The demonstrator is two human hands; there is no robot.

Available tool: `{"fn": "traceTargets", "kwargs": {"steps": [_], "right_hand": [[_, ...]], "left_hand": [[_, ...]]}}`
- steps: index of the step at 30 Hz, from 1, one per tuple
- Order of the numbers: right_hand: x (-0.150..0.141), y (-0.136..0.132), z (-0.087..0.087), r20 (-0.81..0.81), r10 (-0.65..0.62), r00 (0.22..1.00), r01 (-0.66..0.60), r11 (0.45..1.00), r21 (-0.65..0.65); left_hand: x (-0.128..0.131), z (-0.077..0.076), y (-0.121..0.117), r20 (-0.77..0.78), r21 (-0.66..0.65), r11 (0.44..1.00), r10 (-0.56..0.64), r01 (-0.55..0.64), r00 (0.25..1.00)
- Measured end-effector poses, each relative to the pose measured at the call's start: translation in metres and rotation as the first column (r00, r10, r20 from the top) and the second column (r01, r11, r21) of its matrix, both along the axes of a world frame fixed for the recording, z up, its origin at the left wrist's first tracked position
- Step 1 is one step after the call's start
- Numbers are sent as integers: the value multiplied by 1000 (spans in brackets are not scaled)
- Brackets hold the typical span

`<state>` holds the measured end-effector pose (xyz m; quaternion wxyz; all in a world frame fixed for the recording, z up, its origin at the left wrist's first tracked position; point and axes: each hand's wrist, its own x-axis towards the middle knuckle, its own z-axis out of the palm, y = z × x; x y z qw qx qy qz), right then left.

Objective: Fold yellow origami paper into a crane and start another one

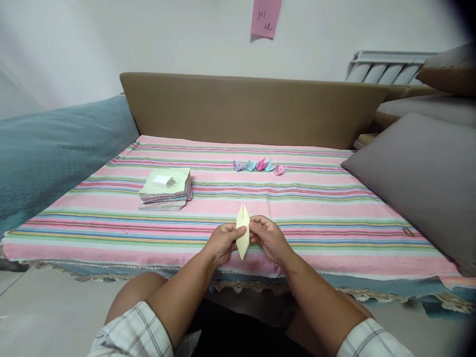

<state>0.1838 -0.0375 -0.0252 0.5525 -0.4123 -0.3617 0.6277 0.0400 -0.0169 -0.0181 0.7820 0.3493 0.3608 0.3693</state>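
Observation:
Between my two hands is a pale yellow piece of folded paper (243, 244), long and narrow, with a split point at its far end and a single point toward me. My left hand (222, 242) grips its left side, the thumb lying across the front. On the other edge, my right hand (270, 239) pinches the paper with thumb and curled fingers. Farther back on the striped cloth, several small folded paper cranes (261, 164) in purple, blue and pink stand in a row.
A stack of square paper (163, 193) lies to the left, with a white plug adapter (162, 181) on top. Grey cushions (420, 183) lean at the right over the striped cloth (312, 208). A brown backrest (253, 106) rises behind, and a blue-covered armrest (63, 148) stands left.

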Motion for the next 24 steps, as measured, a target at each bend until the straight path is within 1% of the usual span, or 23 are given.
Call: {"fn": "traceTargets", "kwargs": {"steps": [4,8,10,12,15,17,19,21,23,24], "right_hand": [[-1,0,-5,-2,14,1000,-14,1000,28],[-2,0,-7,-11,6,1000,-5,999,44],[-3,0,-7,-10,4,1000,-3,999,38],[-2,-1,-6,-7,8,1000,-7,999,44],[-2,-3,-5,29,5,1000,-8,993,116],[-1,-5,-3,108,28,994,-47,984,175],[-1,-6,-2,208,58,976,-101,974,205],[-1,-5,-2,274,59,960,-117,972,202],[-1,-2,-4,292,32,956,-88,980,180],[-1,-1,-5,287,21,958,-69,985,159]], "left_hand": [[-1,1,2,67,-48,999,26,-23,997],[-2,-1,3,142,-84,996,-28,40,989],[-3,-2,4,159,-89,994,-54,69,986],[-3,-3,4,156,-76,994,-62,74,986],[-3,-2,5,125,-57,998,-7,14,992],[-4,0,6,101,-51,998,47,-42,994],[-4,2,6,66,-45,994,98,-95,993],[-3,3,6,12,-31,990,140,-140,990],[-2,3,5,-45,-3,987,160,-161,986],[-2,3,4,-67,14,988,154,-153,986]]}}
